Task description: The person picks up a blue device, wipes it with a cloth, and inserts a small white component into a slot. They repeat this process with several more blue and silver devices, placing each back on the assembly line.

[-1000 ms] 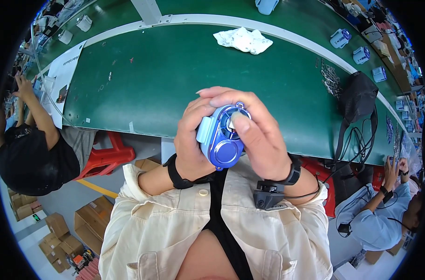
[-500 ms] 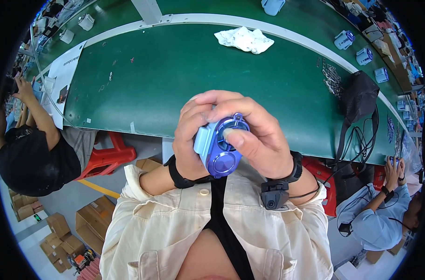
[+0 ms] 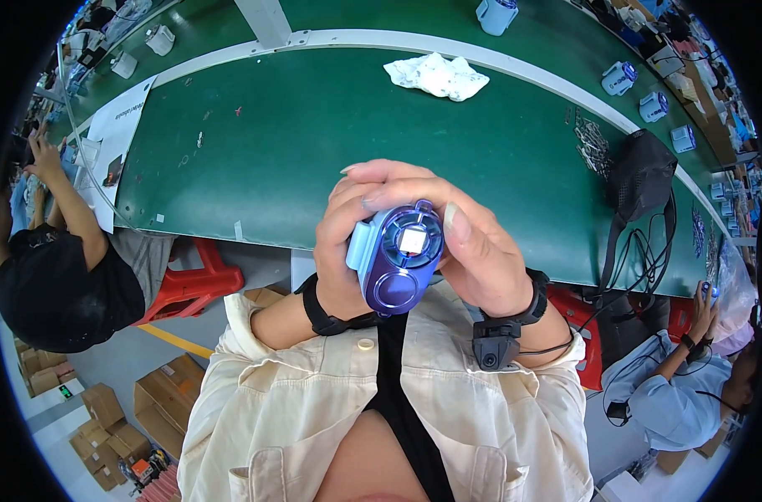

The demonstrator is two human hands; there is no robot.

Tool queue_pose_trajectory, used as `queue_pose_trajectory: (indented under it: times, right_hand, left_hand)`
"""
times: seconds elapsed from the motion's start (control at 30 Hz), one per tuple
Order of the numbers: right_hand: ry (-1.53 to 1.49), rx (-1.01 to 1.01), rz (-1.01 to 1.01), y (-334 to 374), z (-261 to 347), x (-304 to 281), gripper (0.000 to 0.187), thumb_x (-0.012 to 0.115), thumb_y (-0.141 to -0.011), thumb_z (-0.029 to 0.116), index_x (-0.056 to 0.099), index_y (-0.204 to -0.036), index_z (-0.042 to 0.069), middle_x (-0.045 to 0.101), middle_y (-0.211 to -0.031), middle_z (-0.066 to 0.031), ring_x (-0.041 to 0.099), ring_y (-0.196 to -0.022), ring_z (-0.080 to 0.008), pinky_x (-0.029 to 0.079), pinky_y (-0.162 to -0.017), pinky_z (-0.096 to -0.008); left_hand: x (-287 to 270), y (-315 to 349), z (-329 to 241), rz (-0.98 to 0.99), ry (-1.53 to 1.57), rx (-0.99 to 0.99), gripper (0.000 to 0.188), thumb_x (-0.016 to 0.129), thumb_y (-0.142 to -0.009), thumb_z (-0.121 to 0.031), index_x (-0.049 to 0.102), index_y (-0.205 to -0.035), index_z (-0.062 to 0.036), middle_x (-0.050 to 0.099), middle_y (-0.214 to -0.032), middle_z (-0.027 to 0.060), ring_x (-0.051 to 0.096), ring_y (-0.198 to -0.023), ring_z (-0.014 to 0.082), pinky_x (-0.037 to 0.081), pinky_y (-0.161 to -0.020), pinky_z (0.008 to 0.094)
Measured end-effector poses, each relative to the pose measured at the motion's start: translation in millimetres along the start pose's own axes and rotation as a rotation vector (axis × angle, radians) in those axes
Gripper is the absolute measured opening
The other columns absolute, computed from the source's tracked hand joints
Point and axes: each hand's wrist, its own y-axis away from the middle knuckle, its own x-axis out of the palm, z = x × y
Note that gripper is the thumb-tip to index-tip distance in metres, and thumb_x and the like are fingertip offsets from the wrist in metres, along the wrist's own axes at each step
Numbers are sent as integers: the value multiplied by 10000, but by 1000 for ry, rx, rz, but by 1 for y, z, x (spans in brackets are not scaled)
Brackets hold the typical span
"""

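Observation:
A small purple and light-blue handheld device point(image 3: 393, 289) is held up in front of my chest, its purple face turned toward me. That face has a round recess with a white square point(image 3: 413, 241) at its centre, a plain round disc below it and a small loop at the top. My left hand point(image 3: 345, 238) wraps round the light-blue side. Fingers of my right hand point(image 3: 485, 259) curl round the far and right side, overlapping those of the left. The right thumb is raised beside the recess. Both hands hide the device's back.
A green table point(image 3: 272, 159) spans the front, with a crumpled white cloth point(image 3: 438, 77) near its far rail. To the right are a pile of metal clips point(image 3: 593, 144) and a black bag point(image 3: 643, 174) with cables. Similar devices point(image 3: 619, 78) stand beyond the rail. People sit on both sides.
My right thumb has lifted off the round recess and moved right, uncovering the white square in it. The device has barely shifted and both hands stay around it.

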Motion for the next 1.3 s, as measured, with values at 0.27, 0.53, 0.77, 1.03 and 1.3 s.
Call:
queue_pose_trajectory:
  times: [0.27, 0.53, 0.77, 1.03, 1.3]
  right_hand:
    - [268, -122, 15, -4, -11, 4, 394, 516, -977, 303, 549, -1224, -2, 437, -1401, -230, 499, -1226, -271, 382, -1042, -374]
    - [122, 31, -167, -38, 16, -53, 325, 570, -940, 208, 545, -1201, 15, 556, -1274, -174, 552, -1149, -245, 428, -1003, -383]
    - [378, -2, -805, -125, 101, -249, 265, 476, -981, 241, 586, -1156, 75, 607, -1109, -55, 598, -992, -205, 498, -889, -466]
    - [1602, -43, -1031, -149, 94, -390, 447, 510, -952, 385, 603, -1263, 77, 650, -1186, -172, 606, -1121, -322, 470, -940, -370]
    - [2177, 499, -681, -192, 98, -253, 691, 682, -819, 413, 504, -1353, 13, 674, -1134, -191, 620, -1080, -370, 454, -978, -400]
  left_hand:
    - [-6, 17, 7, 16, 140, -143, 736, 834, -698, -119, 398, -1287, -46, 566, -1197, 166, 574, -1078, 338, 413, -973, 475]
    - [-10, -8, 11, 121, -167, -147, 904, 863, -657, -227, 307, -1350, -58, 392, -1354, 185, 373, -1302, 350, 307, -1062, 471]
    - [-32, 5, 34, -36, -115, -325, 822, 833, -687, -224, 334, -1315, -41, 361, -1328, 212, 373, -1271, 395, 334, -1044, 488]
    - [-34, 5, 39, 22, -120, -357, 781, 812, -706, -201, 337, -1302, -27, 389, -1300, 217, 371, -1270, 397, 338, -1037, 488]
    - [-36, 0, 37, 55, -152, -339, 769, 813, -698, -187, 350, -1289, -19, 413, -1284, 217, 376, -1259, 407, 350, -1022, 493]
